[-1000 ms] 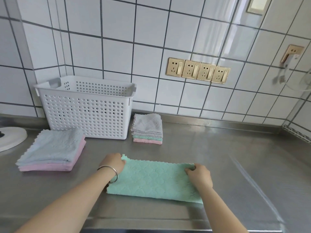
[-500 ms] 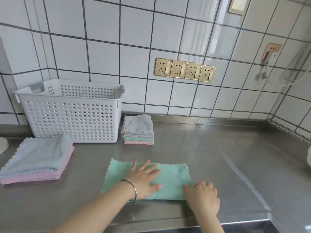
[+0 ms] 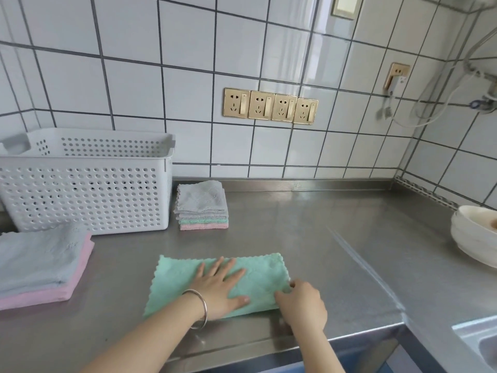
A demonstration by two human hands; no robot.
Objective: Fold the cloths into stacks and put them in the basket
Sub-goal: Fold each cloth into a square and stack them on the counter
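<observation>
Seen from above, our left hand (image 3: pixel 222 288) lay flat on the green cloth (image 3: pixel 258 281), fingers spread and straight, palm pressing the fabric against the steel counter (image 3: pixel 336 238) near its front edge. A metal bangle (image 3: pixel 200 308) circled that wrist. Our right hand (image 3: pixel 302 304) sat at the cloth's near right corner with fingers curled, pinching the scalloped edge there. The cloth lay as a wide rectangle, its left end free of both hands. Farther back, just right of the white perforated basket (image 3: pixel 88 195), stood a small folded stack (image 3: pixel 201 207), grey cloths on top with a green and a pink one beneath. At the near left, in front of the basket, a larger pile (image 3: pixel 40 265) of unfolded cloths rested, pale blue over pink. We could not see whether the basket held anything. On the tiled wall behind, four gold sockets (image 3: pixel 270 106) ran in a row. At the far right edge, stacked white bowls (image 3: pixel 476 235) sat on the counter, and a corner of a sink (image 3: pixel 481 343) showed below them.
</observation>
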